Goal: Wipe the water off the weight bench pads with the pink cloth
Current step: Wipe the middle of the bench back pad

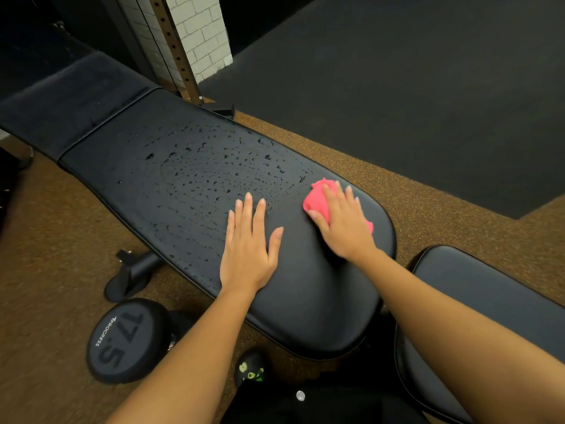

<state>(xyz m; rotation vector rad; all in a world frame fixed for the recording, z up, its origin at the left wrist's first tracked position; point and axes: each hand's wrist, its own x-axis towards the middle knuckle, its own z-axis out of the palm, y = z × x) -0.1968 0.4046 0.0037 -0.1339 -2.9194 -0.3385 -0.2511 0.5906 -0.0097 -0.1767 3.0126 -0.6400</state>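
So we brace a flat left hand (pixel 249 249) on the bench pad (pixel 308 304), probably so the right hand (pixel 344 223), fingers straight, can press the pink cloth (pixel 316 201) down firmly

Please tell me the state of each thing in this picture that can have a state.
Long pad: wet, drops across the far part; the near end looks dry.
Seat pad: no drops visible.
Pink cloth: bunched, pressed on the long pad.
Left hand: flat on the long pad.
Right hand: presses on the cloth.
Dumbbell: lies on the floor.
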